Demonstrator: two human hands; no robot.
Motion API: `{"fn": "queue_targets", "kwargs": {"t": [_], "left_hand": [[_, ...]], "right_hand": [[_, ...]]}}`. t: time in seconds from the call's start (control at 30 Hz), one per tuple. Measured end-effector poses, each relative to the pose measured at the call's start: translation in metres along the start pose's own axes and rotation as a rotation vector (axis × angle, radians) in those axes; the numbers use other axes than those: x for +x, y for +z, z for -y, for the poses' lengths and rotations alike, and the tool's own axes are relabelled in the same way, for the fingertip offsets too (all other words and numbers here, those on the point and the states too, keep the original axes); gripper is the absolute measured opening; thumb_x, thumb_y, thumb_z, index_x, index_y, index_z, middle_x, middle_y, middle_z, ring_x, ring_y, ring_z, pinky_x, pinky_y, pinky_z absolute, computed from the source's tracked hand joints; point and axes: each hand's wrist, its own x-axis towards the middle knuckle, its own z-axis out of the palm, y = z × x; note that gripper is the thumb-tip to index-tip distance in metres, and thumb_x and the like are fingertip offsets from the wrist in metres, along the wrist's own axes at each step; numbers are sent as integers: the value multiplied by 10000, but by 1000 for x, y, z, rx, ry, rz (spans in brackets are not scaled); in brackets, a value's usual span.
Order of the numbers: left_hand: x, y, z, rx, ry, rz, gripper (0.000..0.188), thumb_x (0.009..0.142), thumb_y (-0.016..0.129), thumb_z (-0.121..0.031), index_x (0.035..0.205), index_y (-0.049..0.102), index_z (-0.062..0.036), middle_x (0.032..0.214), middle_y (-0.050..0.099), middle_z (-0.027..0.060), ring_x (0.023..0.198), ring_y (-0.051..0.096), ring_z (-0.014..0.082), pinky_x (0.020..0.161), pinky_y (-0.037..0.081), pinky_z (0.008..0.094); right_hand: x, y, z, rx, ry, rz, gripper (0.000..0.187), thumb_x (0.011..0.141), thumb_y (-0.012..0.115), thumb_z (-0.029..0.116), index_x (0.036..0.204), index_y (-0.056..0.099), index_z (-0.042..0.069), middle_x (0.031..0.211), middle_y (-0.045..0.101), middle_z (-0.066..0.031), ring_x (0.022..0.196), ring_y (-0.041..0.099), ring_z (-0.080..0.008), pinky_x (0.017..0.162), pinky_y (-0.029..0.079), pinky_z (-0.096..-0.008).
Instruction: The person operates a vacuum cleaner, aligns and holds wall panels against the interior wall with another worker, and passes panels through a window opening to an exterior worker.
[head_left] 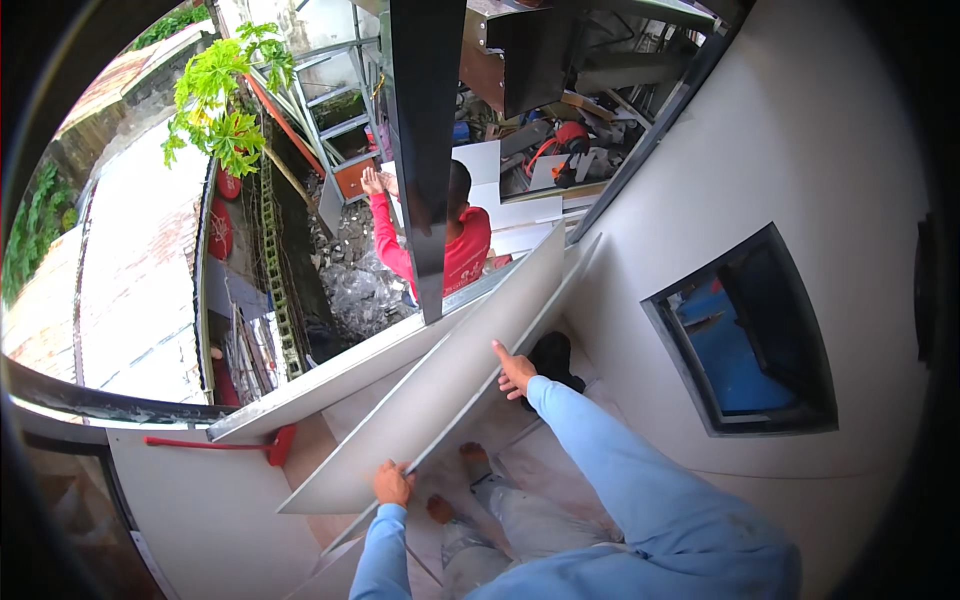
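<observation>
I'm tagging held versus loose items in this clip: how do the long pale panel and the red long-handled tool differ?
The pale panel is broad and flat; the red tool has a thin handle and wider head. The pale panel is held by the left hand and right hand; neither touches the red tool. Both are longer than wide.

- Room (800, 170) was under construction or renovation.
- Loose pale board (432, 385) was held near.
- Ladder (345, 126) and rubble (352, 240) were outside, far left.
- Jumbled work gear (570, 136) lay far right.
</observation>
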Motion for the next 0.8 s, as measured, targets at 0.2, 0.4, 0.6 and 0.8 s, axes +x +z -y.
{"fn": "queue_targets", "kwargs": {"t": [0.2, 0.4, 0.6, 0.8], "left_hand": [[-34, 23, -45, -89, -57, 44, 363, 803, 772, -202, 1161, 730, -247, 1059, 733, 102, 957, 705, 344, 860, 551, 483], [-54, 13, -59, -44, -65, 41, 390, 808, 767, -211, 1195, 731, -249, 1117, 750, 98, 1002, 714, 308, 882, 555, 459], [-57, 12, -71, -137, -78, 49, 364, 818, 723, -172, 1173, 755, -241, 1071, 753, 127, 998, 704, 359, 906, 545, 486], [-60, 32, -62, -81, -40, -49, 336, 818, 692, -173, 1140, 764, -239, 1029, 766, 101, 939, 724, 322, 854, 562, 466]], "right_hand": [[13, -34, -47, -141, 55, -146, 718, 908, 566, 713, 1110, 693, 36, 948, 697, -146, 834, 700, -268, 686, 604, -434], [-43, -45, -65, -651, -520, -566, 544, 914, 635, 618, 936, 721, 82, 963, 706, -141, 1018, 651, -345, 918, 482, -487], [-51, -87, -59, -1318, -1346, -222, 567, 835, 719, 601, 1184, 646, 160, 1150, 632, -51, 1138, 580, -264, 1069, 391, -464], [21, -65, -58, -1569, -1054, -24, 157, 869, 599, 157, 865, 756, 171, 893, 742, -46, 966, 698, -282, 887, 499, -458]]}}
